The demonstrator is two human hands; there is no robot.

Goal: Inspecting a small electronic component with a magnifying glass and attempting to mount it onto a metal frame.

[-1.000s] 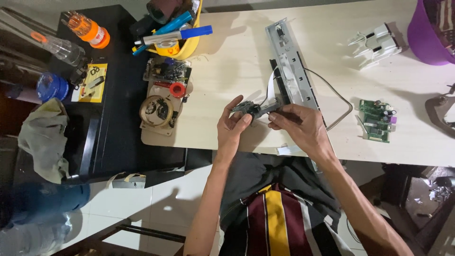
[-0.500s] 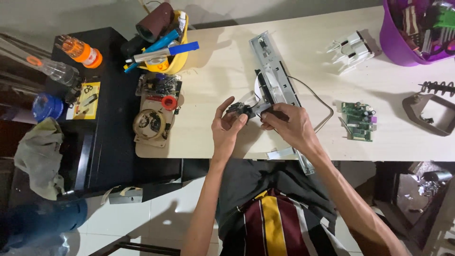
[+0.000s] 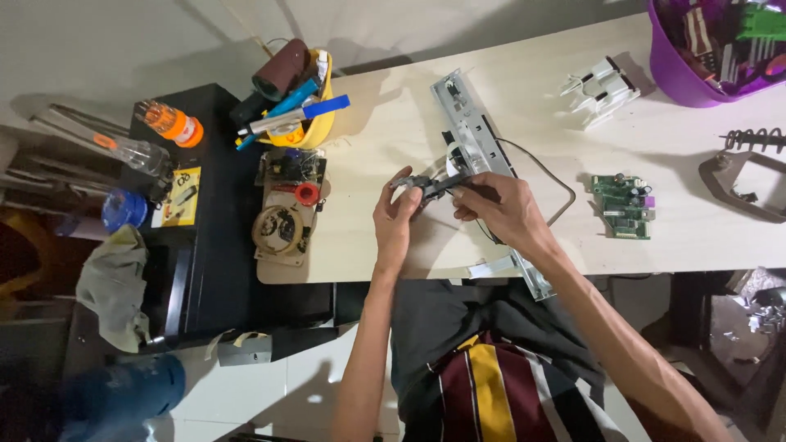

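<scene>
Two hands meet over the pale table (image 3: 385, 123), and between them sits one small grey part (image 3: 419, 185); one long metal bracket (image 3: 479, 155) lies on the table behind it; one green circuit board (image 3: 622, 205) lies to the right, one white plastic piece (image 3: 602, 82) further up, one purple tub (image 3: 696, 57) of parts at the top right corner; one yellow pot (image 3: 315, 123) of tools stands at the table's left end, with one wooden board (image 3: 286, 217) of electrical parts just below it.

The small grey part is held just above the table near its front edge, touching the bracket's middle or just in front of it, I cannot tell which; its long axis runs roughly left to right, tilted slightly up toward the right. The bracket's long axis runs from upper left to lower right, its lower end overhanging the table edge.

The left hand (image 3: 395, 217) rises from below, wrist bent, fingers curled and pinching the part's left end; the right hand (image 3: 499, 209) comes in from the lower right, forearm slanted, fingers pressed together and pinching the part's right end, thumb on top.
</scene>
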